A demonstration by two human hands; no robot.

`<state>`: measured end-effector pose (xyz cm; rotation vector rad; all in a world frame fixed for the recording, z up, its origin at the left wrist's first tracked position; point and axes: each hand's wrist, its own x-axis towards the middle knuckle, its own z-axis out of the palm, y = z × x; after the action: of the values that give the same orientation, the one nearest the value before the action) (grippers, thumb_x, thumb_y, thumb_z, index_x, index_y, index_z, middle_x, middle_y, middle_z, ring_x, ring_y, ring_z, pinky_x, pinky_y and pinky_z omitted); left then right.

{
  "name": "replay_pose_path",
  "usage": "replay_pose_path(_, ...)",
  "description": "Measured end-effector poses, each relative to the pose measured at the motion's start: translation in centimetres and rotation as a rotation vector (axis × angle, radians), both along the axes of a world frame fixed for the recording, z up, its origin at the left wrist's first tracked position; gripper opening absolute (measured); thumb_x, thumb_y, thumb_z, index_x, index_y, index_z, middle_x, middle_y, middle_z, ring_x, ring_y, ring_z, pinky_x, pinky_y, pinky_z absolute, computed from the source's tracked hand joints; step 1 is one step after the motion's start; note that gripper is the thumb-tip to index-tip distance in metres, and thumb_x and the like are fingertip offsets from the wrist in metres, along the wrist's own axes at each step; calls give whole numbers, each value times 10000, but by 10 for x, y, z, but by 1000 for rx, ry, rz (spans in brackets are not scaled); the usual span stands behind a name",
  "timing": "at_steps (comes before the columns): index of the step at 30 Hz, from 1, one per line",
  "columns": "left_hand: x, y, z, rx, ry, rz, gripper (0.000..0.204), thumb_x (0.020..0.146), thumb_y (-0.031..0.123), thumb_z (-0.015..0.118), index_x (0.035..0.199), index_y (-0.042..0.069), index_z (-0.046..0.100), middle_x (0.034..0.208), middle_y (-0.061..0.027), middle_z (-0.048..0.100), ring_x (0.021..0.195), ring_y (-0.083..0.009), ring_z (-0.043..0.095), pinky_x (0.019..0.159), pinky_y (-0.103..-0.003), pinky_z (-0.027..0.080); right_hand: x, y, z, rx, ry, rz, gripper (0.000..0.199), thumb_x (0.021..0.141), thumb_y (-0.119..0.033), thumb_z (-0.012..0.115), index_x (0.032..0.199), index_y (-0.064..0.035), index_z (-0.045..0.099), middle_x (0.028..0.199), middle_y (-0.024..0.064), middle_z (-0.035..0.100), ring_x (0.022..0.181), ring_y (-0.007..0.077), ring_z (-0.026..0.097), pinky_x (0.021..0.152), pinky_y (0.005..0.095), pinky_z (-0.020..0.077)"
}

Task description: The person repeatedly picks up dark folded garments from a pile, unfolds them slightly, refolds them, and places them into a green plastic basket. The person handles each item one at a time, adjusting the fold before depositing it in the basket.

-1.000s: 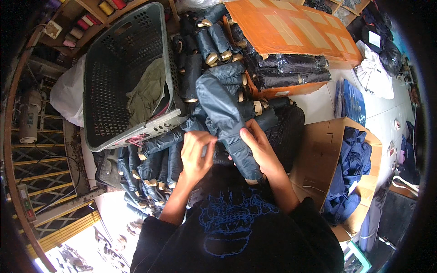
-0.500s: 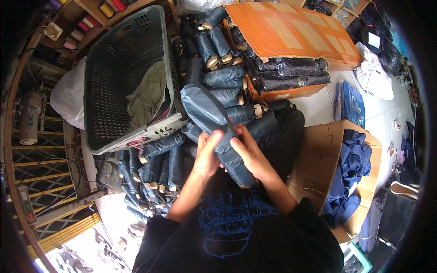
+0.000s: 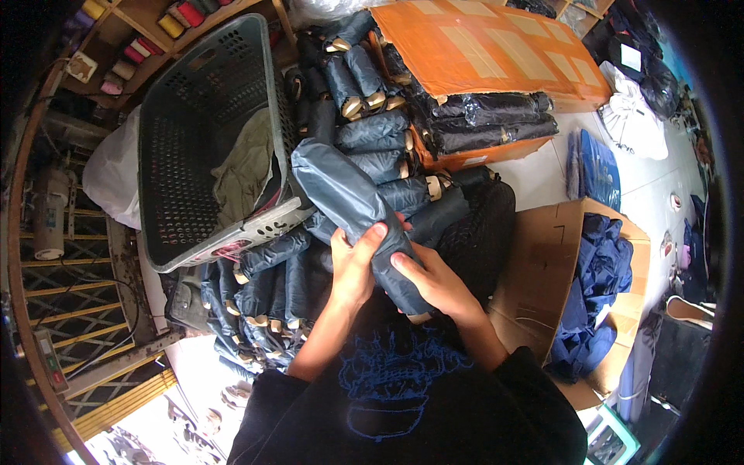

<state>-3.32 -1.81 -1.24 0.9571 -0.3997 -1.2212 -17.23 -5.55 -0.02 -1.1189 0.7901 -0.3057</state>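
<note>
A long roll of shiny blue-grey fabric (image 3: pixel 339 184) lies slantwise in front of me, its upper end toward the far left and a beige tip at its near end. My left hand (image 3: pixel 356 262) is closed round its left side, thumb on top. Lower down on the right side, my right hand (image 3: pixel 430 275) grips it too, with the thumb pressed on the fabric and the other fingers mostly hidden beneath. Beyond the roll, several similar blue-grey rolls (image 3: pixel 372 130) with beige ends are piled up. More such rolls (image 3: pixel 296 287) lie to the left of my left forearm.
A dark perforated plastic basket (image 3: pixel 203 155) holding an olive cloth (image 3: pixel 246 159) stands at left. An orange taped carton (image 3: pixel 488 50) with black packages is at the back. To my right, an open cardboard box (image 3: pixel 535 263) contains navy fabric (image 3: pixel 593 291). Thread spools (image 3: pixel 186 14) sit on shelves.
The roll's upper end has shifted slightly left. My left thumb, raised and blurred before, now presses on the fabric. Both hands keep hold of the roll.
</note>
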Motion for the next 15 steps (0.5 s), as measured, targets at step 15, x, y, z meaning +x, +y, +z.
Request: replay_pose_path(15, 32, -6, 10, -257, -119, -183, 861, 791, 538, 635, 1352, -43, 336, 1195, -279, 544, 1041, -360, 592, 931, -443, 466, -3, -12, 1, -192, -80, 118, 390, 891, -340, 567, 1047, 16, 588, 767, 113, 634, 736, 157, 594, 679, 335, 473)
